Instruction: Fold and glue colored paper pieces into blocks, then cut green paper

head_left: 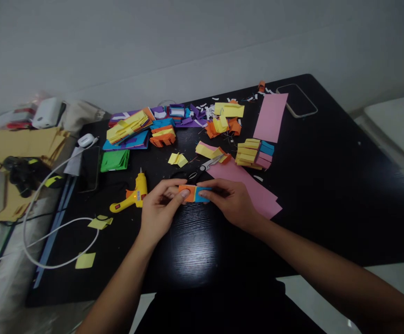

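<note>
Between my two hands is a small folded paper piece [196,194], orange on its left part and blue on its right, with a thin yellow strip at the middle. My left hand [163,204] pinches the orange end between thumb and fingers. The blue end is gripped by the thumb and fingers of my right hand [231,199]. Just beyond the hands lie scissors [207,165] with black handles, partly hidden. A yellow glue gun [140,188] rests left of my left hand. Pink sheets [253,185] lie behind and right of my right hand.
Stacks of yellow paper [130,126], green paper [114,160] and folded strips [248,153] cover the black table [313,204] toward the back. Two phones, a looping white cable [50,266] and yellow notes [85,260] are also there. Brown envelopes lie far left.
</note>
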Demonstrator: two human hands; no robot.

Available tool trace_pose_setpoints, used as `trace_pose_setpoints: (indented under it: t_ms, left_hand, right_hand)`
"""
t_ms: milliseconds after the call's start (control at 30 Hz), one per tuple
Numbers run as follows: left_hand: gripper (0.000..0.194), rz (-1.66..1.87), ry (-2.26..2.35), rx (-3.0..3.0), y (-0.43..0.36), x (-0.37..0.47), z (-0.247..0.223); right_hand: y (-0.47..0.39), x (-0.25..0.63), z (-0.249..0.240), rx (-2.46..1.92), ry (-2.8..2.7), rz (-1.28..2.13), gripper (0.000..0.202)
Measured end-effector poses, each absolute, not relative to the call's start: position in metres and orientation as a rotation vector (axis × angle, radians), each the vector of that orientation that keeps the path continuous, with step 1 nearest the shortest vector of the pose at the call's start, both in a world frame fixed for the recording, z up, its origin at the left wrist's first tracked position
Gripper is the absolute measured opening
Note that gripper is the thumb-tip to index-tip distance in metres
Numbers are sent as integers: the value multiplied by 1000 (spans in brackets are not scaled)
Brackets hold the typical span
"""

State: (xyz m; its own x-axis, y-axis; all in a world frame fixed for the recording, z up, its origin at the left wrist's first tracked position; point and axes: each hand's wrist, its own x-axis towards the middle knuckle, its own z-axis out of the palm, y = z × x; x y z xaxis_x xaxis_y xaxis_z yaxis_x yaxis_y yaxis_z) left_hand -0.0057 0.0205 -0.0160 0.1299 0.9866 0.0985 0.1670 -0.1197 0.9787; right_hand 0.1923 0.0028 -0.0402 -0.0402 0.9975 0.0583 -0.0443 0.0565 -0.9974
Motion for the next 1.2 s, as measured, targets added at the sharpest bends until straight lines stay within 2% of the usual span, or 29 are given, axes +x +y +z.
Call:
trace_pose_setpoints:
  t_ms: [333, 567, 767, 1000, 1200]
  left_hand:
    - [21, 1112, 1259, 1385, 19, -7, -18]
    - [24, 1145, 1262, 1388, 19, -6, -21]
    - [28, 1095, 1187, 1386, 21, -4, -17]
    - [18, 1089, 1214, 1473, 20, -8, -18]
    - [13, 1111, 1180, 1554, 22, -12, -20]
  right_hand:
    - [2, 191, -38, -1121, -1208, 1240, 18]
    - [2, 189, -40, -1102, -1115, 1246, 30]
    - [3, 190, -38, -1101, -1112, 1269, 26]
    - [2, 190, -37, -1085, -1110, 1289, 23]
    - [7, 192, -33, -1025, -1073, 1439, 33]
